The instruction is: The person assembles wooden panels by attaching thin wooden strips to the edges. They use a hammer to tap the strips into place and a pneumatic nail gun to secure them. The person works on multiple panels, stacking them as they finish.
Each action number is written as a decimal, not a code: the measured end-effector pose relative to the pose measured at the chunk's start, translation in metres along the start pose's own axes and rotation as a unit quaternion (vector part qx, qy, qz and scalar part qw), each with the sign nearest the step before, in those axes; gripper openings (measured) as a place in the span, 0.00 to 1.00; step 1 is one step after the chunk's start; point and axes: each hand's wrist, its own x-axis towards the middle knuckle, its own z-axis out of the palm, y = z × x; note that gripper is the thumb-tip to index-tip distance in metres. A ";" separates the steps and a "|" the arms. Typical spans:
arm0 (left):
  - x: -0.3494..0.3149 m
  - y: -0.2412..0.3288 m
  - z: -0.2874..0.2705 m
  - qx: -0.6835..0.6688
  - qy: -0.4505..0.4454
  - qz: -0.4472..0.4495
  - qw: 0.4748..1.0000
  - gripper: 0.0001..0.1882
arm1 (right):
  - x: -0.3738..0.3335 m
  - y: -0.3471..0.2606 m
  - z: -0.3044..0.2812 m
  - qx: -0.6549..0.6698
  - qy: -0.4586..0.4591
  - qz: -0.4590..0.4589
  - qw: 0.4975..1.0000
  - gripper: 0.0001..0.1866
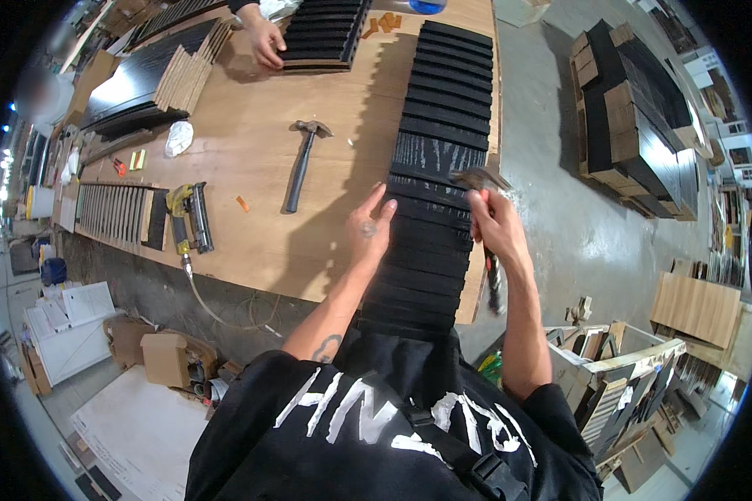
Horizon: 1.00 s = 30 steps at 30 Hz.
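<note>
A long black slatted panel (443, 100) runs from the table's far side toward my body, with whitish streaks across its middle slats. My right hand (497, 224) is closed round a claw hammer (480, 178); the head is over the panel's right edge, and the handle hangs below my fist. At the panel's left edge rests my left hand (369, 230), thumb and fingers apart, with nothing in it. A second hammer (302, 171) lies on the wooden table (251, 150) to the left.
A yellow and black nail gun (190, 219) with a hose lies at the near left, beside grey strips (113, 209). A co-worker's hand (265, 46) touches another slatted panel (322, 33) at the far side. Stacked black boards (631, 108) stand on the floor at right.
</note>
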 end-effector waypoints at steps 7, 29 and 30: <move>-0.010 0.008 0.003 -0.050 0.066 0.002 0.997 0.16 | 0.060 -0.134 0.069 -0.473 -0.149 -0.331 0.803 0.14; 0.016 -0.020 0.011 0.004 -0.013 -0.003 1.000 0.27 | -0.012 0.037 -0.018 0.268 0.161 0.106 0.944 0.15; 0.025 -0.019 0.013 -0.016 -0.028 -0.003 0.999 0.28 | -0.015 0.053 -0.018 0.323 0.158 0.133 0.923 0.14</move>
